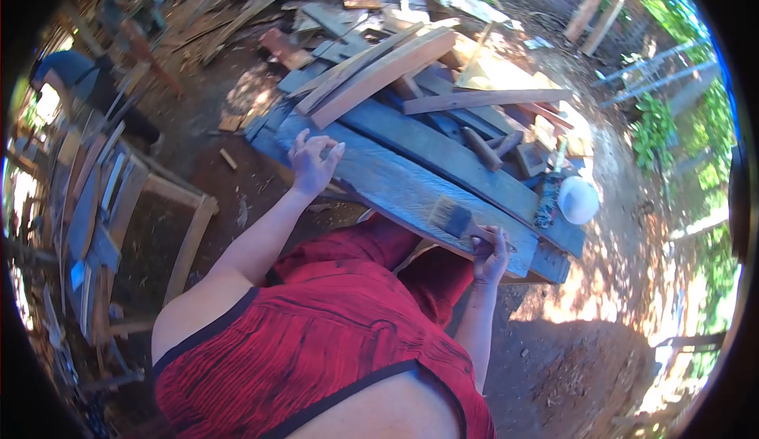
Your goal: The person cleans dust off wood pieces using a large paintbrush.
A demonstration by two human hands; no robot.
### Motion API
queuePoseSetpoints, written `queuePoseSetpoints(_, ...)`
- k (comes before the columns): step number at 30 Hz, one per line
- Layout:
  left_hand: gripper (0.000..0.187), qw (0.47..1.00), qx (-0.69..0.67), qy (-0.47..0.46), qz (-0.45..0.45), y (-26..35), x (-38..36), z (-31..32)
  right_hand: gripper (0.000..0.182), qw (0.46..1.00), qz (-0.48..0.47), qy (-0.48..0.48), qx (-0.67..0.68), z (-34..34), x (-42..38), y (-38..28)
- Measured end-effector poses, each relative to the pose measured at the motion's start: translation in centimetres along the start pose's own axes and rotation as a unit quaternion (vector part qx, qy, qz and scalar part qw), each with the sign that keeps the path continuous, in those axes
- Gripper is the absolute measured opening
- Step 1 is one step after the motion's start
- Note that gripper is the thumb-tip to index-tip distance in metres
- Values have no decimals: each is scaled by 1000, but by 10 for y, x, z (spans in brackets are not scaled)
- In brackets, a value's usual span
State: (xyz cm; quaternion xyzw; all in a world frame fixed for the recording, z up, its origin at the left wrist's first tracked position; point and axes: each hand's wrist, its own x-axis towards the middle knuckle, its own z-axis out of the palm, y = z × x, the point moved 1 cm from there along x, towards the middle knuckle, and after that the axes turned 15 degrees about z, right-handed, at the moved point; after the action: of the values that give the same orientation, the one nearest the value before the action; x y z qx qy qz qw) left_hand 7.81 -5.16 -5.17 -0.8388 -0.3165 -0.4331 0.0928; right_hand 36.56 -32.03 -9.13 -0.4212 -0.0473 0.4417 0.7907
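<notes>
My right hand (491, 255) is closed round the handle of a wide paintbrush (452, 217). The brush's pale bristles point left and lie over the near wooden plank (395, 176) of the bench. Above the left part of the same plank is my left hand (313, 160), its fingers curled apart with nothing in them. Behind the near plank runs a second, darker plank (443, 158). A wooden mallet (481, 149) rests on the bench farther back, beyond the brush.
Thick timber pieces (387, 75) are piled on the bench's far side. A white round container (578, 200) sits at its right end. Leaning boards and a wooden frame (190, 202) stand to the left, where another person (95, 91) bends over. Scrap wood covers the ground behind.
</notes>
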Motion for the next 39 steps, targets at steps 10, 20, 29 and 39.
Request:
queuePoseSetpoints(10,47,961,-233,-144,-30,54,94,92,13,1000,9,19,-16,1,0,1)
queuePoseSetpoints(20,47,924,-99,-370,-7,43,131,168,11,998,34,46,-16,7,2,-2)
queuePoseSetpoints(29,28,902,-278,-320,80,36,141,161,13,997,33,62,-21,6,3,0)
queuePoseSetpoints(39,32,557,-725,-276,-295,41,135,39,14,997,26,70,-3,8,0,1)
